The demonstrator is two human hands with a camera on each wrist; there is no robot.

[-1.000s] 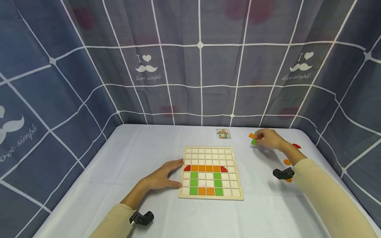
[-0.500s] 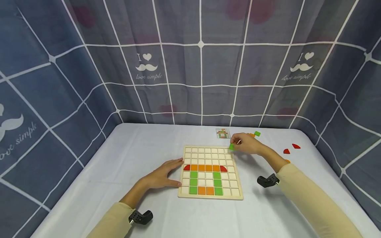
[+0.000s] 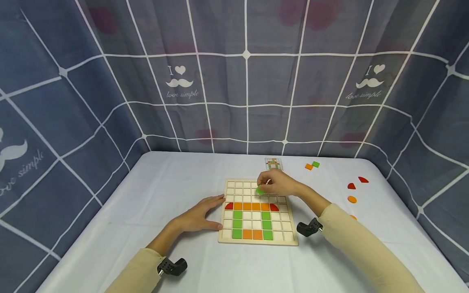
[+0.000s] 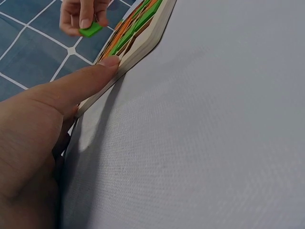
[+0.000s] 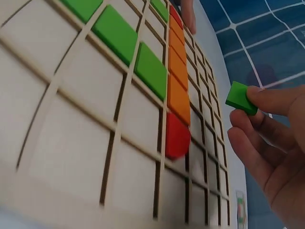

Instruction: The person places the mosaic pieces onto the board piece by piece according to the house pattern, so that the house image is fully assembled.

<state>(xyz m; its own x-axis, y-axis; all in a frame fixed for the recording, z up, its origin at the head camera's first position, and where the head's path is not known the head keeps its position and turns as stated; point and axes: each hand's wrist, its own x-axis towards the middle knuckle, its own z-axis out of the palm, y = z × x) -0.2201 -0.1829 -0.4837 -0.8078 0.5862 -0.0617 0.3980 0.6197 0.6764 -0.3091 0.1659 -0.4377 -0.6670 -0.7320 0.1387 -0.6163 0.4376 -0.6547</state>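
So a green tile [image 5: 238, 97] was being pinched between thumb and fingertips of the right hand [image 3: 277, 182], held up just ahead of that hand's fingers and over the far rows of the wooden board [image 3: 258, 243]. No contact between tile and board could be made out, and the exact cell below was hidden by the hand. The left hand [image 3: 199, 215] was laid along the board's left edge, fingers extended, thumb spread apart from them and pressed to the rim.

As for doing this bit well, imo the tile was best levelled first, squared to the grid lines, then lowered one edge at a time and pushed flat with a fingertip. The grip was kept off the tile's leading edge, which seemed handy, since that edge could be fitted first. The bracing by the left hand looked worth keeping, as a light board could easily be nudged.

About direction: the tile was held tilted, its free edge pointed away from the pinching fingers. No long axis could be picked out; it looked roughly square. On the board, nearer the person than the right hand, the orange strip [image 3: 251, 206] was laid out left to right, capped by red pieces [image 3: 274, 207]. Beyond the right hand a small pattern card [image 3: 273, 163] was seen, partly covered.
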